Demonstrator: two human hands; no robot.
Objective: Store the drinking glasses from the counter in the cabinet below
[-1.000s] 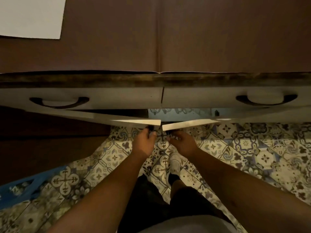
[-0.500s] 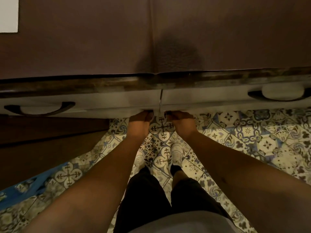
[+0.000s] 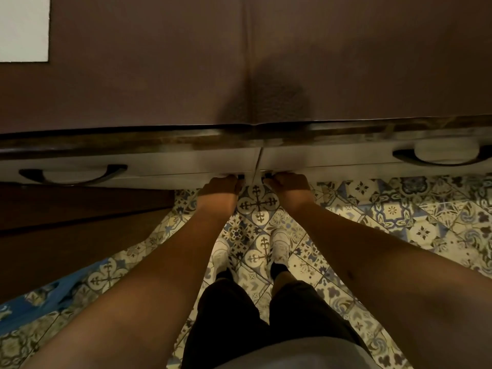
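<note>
1. Left hand [image 3: 219, 186] and right hand [image 3: 290, 183] both reach under the front edge of the surface [image 3: 159, 75], fingertips hidden below the drawer fronts. Grip of each: looks curled onto a small dark cabinet door handle [image 3: 241, 177], but the fingers are out of sight, so I cannot tell whether either one is closed.
2. Hands sit just beside each other, either side of the centre seam between the two drawer fronts [image 3: 159, 166]. Cabinet doors below are hidden from this angle; cannot tell if they are shut or ajar.
3. Drawer pulls: left pull [image 3: 72, 173], right pull [image 3: 439, 157], both untouched, well apart from the hands.
4. Drinking glasses: none visible. Surface top shows bare brown with a head shadow and a white sheet [image 3: 24, 27] at far left corner.
5. Floor: patterned tile floor [image 3: 399, 214], person's feet between the arms.
6. Step, as a judgement: working the cabinet doors, no glass in hand. Next move likely calls for letting go of the doors and checking the surface for any remaining glasses.
</note>
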